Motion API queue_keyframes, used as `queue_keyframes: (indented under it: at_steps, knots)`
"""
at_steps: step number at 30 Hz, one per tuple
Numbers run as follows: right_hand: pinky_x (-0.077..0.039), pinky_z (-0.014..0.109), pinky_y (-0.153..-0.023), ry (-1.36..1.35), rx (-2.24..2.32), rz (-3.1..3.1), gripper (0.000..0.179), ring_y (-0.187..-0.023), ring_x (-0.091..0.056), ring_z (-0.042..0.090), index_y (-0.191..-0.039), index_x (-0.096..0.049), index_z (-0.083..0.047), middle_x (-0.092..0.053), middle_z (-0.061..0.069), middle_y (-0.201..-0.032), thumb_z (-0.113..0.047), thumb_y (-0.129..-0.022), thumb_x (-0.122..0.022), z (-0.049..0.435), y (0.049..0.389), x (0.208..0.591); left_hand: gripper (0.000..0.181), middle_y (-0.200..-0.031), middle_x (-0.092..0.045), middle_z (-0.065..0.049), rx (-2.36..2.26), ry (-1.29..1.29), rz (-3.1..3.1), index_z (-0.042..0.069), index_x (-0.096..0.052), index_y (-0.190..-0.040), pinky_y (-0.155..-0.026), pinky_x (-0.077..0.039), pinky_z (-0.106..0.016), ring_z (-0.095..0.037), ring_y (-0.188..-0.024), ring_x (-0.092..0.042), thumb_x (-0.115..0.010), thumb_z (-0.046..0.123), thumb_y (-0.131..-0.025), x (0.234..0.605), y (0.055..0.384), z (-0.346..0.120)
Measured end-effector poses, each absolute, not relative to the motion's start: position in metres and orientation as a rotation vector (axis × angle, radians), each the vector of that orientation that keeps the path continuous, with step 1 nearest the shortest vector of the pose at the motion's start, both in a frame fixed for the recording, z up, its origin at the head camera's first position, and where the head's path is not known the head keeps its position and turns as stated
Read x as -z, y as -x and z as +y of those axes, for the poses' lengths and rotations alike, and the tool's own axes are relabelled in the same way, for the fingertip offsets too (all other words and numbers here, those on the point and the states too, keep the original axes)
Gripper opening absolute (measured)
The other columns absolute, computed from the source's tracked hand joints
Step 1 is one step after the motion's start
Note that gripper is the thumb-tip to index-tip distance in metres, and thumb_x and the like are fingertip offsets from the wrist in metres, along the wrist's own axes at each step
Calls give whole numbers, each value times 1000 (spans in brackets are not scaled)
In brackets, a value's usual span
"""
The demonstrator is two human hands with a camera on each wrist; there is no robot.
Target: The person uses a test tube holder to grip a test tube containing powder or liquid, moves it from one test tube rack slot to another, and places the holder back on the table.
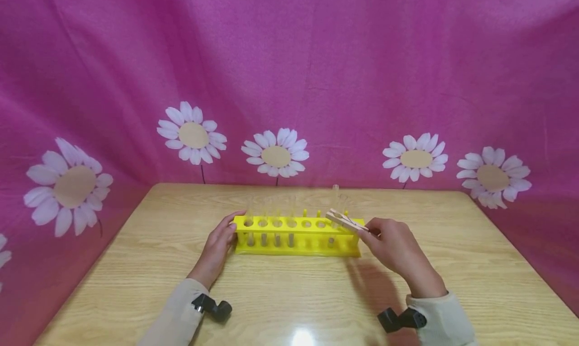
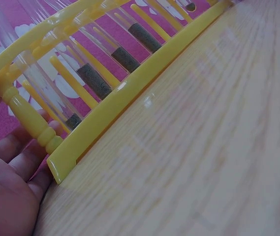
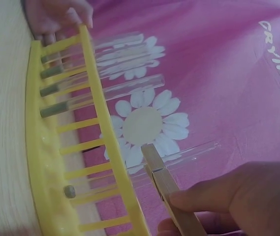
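Yellow rack on wood-grain table; left hand grips its left end, fingers behind the end post per left wrist, mostly hidden from head. Dark fill reads clearer there too. Right end: wooden clamp at a tube, right hand pinching clamp.

Flowered magenta cloth behind wooden table
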State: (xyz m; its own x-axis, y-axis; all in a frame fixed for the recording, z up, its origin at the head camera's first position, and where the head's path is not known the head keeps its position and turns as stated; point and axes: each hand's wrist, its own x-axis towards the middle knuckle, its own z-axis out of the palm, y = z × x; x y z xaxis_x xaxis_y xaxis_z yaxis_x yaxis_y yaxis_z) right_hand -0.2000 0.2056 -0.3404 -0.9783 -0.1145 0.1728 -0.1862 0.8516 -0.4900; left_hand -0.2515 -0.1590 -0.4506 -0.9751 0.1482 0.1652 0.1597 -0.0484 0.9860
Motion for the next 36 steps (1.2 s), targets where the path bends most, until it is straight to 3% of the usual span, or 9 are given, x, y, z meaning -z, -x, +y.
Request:
queue_keyframes:
  at_steps: [20,36]
  knots:
    - [-41,31,-54,-219,-802,-2814,21,-63,-53,17,-97,-71,-5,-65,1,-74,-24,-91,-65,209,191,324,39,-149,-38,1,2218,295,-2200,23,-50,-139,-112,-24,-52,-20,-136,-34,-40,32,-102,450,252,-158]
    - [-44,30,-55,-189,-798,-2789,26,-65,-55,16,-103,-71,-2,-66,2,-78,-25,-92,-65,209,188,318,39,-149,-39,-1,2222,301,-2192,20,-48,-140,-113,-21,-55,-22,-136,-33,-40,30,-103,450,251,-158]
